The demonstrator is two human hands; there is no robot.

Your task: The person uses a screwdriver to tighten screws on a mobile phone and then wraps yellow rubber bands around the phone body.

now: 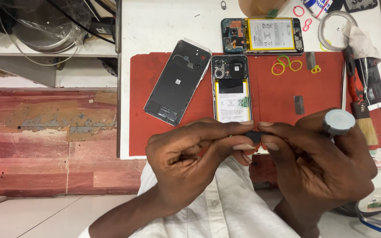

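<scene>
Pinching a small dark part [253, 135] between the fingertips of both hands, you hold it just above the table's near edge. Your left hand [190, 158] closes on it from one side; your right hand [323, 163] also grips a round-capped tool [338, 121]. Beyond, an opened phone [231, 88] lies on the red mat [278, 94], its back cover [177, 81] beside it.

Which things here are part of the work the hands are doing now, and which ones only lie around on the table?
In the work:
- left hand and right hand, pinching a small dark part
- round-capped tool in the right hand
- opened phone on the red mat

Lying about:
- back cover
- second opened phone
- rubber bands
- brush
</scene>
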